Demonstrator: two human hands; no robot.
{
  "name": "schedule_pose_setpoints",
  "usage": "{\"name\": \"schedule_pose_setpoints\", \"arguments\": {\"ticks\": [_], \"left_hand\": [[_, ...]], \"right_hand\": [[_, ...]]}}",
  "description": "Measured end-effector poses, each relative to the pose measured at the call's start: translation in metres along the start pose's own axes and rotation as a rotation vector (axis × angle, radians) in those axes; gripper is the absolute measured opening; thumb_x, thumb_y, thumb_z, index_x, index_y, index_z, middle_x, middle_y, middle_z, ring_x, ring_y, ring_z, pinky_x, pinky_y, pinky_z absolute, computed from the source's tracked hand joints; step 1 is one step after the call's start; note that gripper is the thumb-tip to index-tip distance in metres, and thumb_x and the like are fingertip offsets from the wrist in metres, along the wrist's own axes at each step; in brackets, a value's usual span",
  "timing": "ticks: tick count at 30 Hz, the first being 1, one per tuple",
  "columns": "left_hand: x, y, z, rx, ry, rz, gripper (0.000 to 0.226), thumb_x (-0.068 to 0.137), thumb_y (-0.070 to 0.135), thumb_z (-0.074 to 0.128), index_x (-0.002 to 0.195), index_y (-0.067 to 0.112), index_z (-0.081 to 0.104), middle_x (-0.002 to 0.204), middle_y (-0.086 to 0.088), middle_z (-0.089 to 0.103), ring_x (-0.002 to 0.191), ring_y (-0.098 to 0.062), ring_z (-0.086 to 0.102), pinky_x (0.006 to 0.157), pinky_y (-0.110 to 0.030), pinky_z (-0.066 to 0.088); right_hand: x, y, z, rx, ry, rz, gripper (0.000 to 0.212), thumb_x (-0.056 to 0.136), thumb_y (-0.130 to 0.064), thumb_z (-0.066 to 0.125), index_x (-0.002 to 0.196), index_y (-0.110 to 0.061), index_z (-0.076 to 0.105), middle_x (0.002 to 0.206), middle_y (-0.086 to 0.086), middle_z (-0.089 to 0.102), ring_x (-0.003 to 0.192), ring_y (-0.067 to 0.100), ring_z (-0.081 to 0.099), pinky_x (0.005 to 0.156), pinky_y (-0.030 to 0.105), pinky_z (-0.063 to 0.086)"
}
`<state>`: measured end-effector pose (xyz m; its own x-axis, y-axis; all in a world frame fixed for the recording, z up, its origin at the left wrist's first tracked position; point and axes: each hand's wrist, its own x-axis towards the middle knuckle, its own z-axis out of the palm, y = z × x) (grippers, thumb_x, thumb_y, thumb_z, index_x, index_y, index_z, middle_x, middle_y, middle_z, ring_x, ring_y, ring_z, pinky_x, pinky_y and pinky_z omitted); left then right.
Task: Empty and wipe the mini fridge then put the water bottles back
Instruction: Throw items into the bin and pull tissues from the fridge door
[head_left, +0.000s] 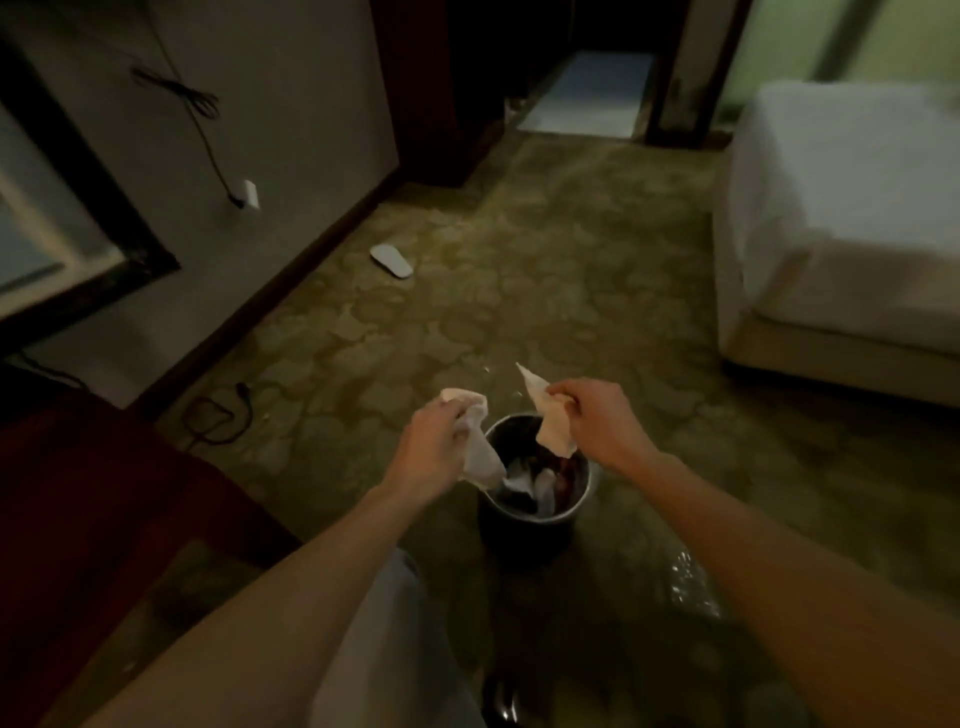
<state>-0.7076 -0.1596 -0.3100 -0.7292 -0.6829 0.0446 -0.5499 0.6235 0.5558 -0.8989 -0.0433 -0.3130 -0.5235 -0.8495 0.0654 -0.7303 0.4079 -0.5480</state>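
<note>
Hands: both reach out over a dark round waste bin (535, 512) standing on the patterned carpet (519, 291).
Left hand (434, 449): fingers curled round a crumpled white wipe (478, 447), which hangs down over the bin's left rim.
Right hand (597, 421): fingers pinch a second, pinkish-white wipe (550, 426), one pointed corner sticking up, the rest drooping above the bin's mouth.
Wipes: apart from each other, a gap between them.
Bin contents: crumpled pale scraps and something dark red; in this dim light I cannot tell what they are.
Fridge and bottles: not to be seen from where the person looks.
Carpet, left edge: a white slipper (391, 261) lies near the dark skirting board; nearer the person, a loose black cable (218, 415) is coiled by the wall.
Wall: a black cord (192, 98) trails down to a white socket (249, 195).
Carpet, right edge: a bed (841, 208) with white covers on a pale base.
Lower left: a dark red piece of furniture (88, 493), blurred.
Far end: a dark doorway with a pale floor (587, 93) beyond.
</note>
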Motion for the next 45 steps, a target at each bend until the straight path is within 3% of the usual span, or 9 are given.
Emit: {"name": "schedule_pose_setpoints", "arguments": {"ticks": [8,12,14,17,21,25,31,41,45], "left_hand": [[0.041,-0.018,0.086,0.043,-0.108,-0.118,0.011,0.094,0.03,0.062,0.101,0.022,0.065,0.103,0.005,0.056,0.084,-0.006,0.054,0.077,-0.027,0.053],[0.06,-0.03,0.12,0.061,-0.167,-0.149,0.016,0.093,0.034,0.063,0.105,0.024,0.062,0.109,0.008,0.048,0.085,-0.006,0.053,0.071,-0.022,0.047],[0.069,-0.039,0.136,0.05,-0.193,-0.184,0.009,0.093,0.033,0.063,0.096,0.026,0.06,0.103,0.008,0.051,0.08,-0.005,0.052,0.062,-0.019,0.039],[0.082,-0.051,0.16,-0.032,-0.202,-0.269,0.013,0.093,0.031,0.063,0.085,0.027,0.054,0.087,0.008,0.057,0.073,-0.003,0.052,0.057,-0.021,0.037],[0.097,-0.062,0.183,-0.127,-0.24,-0.364,0.016,0.09,0.033,0.066,0.101,0.025,0.057,0.097,0.005,0.062,0.085,-0.009,0.06,0.073,-0.032,0.055],[0.103,-0.07,0.195,-0.129,-0.296,-0.389,0.057,0.089,0.042,0.067,0.139,0.023,0.048,0.135,0.0,0.055,0.12,-0.018,0.056,0.095,-0.041,0.052],[0.098,-0.072,0.187,-0.082,-0.296,-0.337,0.056,0.092,0.043,0.063,0.141,0.023,0.045,0.138,0.0,0.054,0.122,-0.017,0.054,0.097,-0.043,0.052],[0.065,-0.053,0.105,0.103,-0.201,-0.244,0.034,0.097,0.043,0.052,0.126,0.025,0.054,0.124,0.003,0.057,0.109,-0.016,0.057,0.085,-0.034,0.049],[0.035,-0.05,0.055,0.179,-0.115,-0.214,0.041,0.098,0.043,0.049,0.134,0.024,0.05,0.133,0.002,0.054,0.119,-0.018,0.054,0.096,-0.04,0.048]], "right_hand": [[0.018,0.069,0.059,0.056,-0.097,0.18,0.024,0.096,-0.015,0.057,0.118,-0.017,0.065,0.106,-0.002,0.069,0.08,0.005,0.061,0.06,0.014,0.046],[0.031,0.096,0.09,0.086,-0.095,0.254,0.019,0.095,-0.016,0.059,0.111,-0.019,0.068,0.103,-0.003,0.07,0.084,0.005,0.063,0.071,0.02,0.053],[0.037,0.108,0.104,0.098,-0.104,0.281,0.018,0.094,-0.017,0.06,0.109,-0.019,0.069,0.102,-0.002,0.071,0.087,0.007,0.064,0.079,0.027,0.056],[0.045,0.122,0.123,0.091,-0.147,0.318,0.019,0.094,-0.018,0.059,0.111,-0.018,0.068,0.104,-0.003,0.069,0.089,0.007,0.063,0.079,0.025,0.055],[0.054,0.136,0.141,0.069,-0.183,0.336,0.021,0.094,-0.018,0.06,0.114,-0.015,0.067,0.106,0.0,0.069,0.091,0.009,0.062,0.077,0.024,0.053],[0.056,0.145,0.153,0.022,-0.203,0.321,0.035,0.09,-0.023,0.067,0.123,-0.012,0.064,0.113,0.005,0.069,0.1,0.017,0.064,0.085,0.035,0.055],[0.059,0.136,0.151,-0.004,-0.241,0.262,0.042,0.09,-0.029,0.065,0.13,-0.019,0.058,0.118,0.002,0.066,0.105,0.017,0.063,0.086,0.04,0.055],[0.061,0.056,0.119,-0.192,-0.245,-0.003,0.033,0.095,-0.032,0.056,0.127,-0.024,0.059,0.118,-0.003,0.065,0.1,0.013,0.061,0.082,0.028,0.051],[0.051,0.007,0.097,-0.252,-0.203,-0.163,0.032,0.096,-0.031,0.053,0.126,-0.019,0.058,0.121,0.0,0.061,0.109,0.019,0.056,0.086,0.034,0.05]]}}
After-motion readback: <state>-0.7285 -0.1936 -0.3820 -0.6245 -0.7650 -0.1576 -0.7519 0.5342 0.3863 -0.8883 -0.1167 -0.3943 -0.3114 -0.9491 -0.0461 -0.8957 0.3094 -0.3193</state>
